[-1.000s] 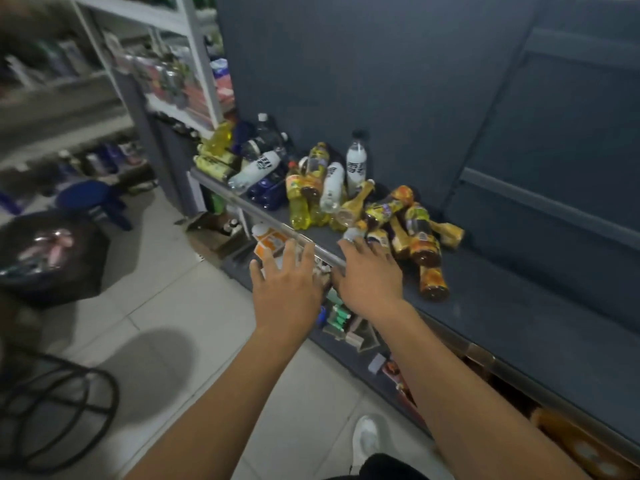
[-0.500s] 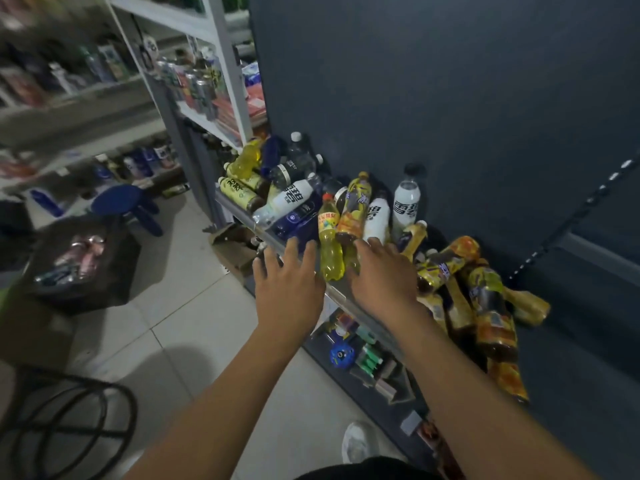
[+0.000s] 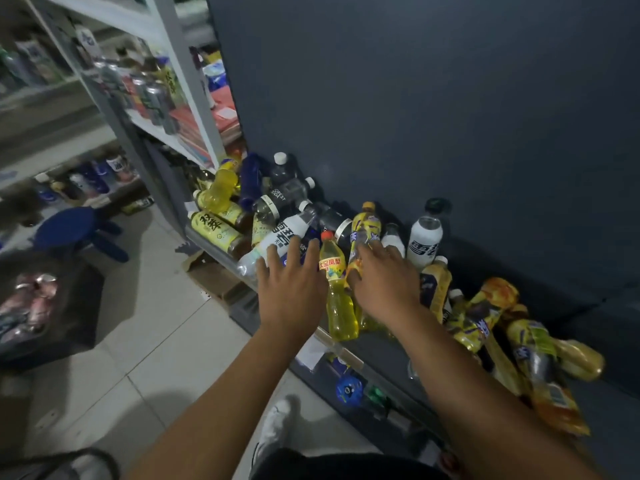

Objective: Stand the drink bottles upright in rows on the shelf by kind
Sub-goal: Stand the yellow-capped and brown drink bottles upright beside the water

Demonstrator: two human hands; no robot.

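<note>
The red-capped yellow bottle (image 3: 336, 299) stands upright between the hands: 3 o'clock from the left hand (image 3: 289, 296), 9 o'clock from the right hand (image 3: 382, 285) (both spread, gripping nothing).

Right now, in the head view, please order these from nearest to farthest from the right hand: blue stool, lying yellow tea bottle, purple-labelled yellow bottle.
1. purple-labelled yellow bottle: at the fingertips of the right hand.
2. yellow tea bottle: lying well to the left.
3. blue stool: far left, on the floor.
</note>
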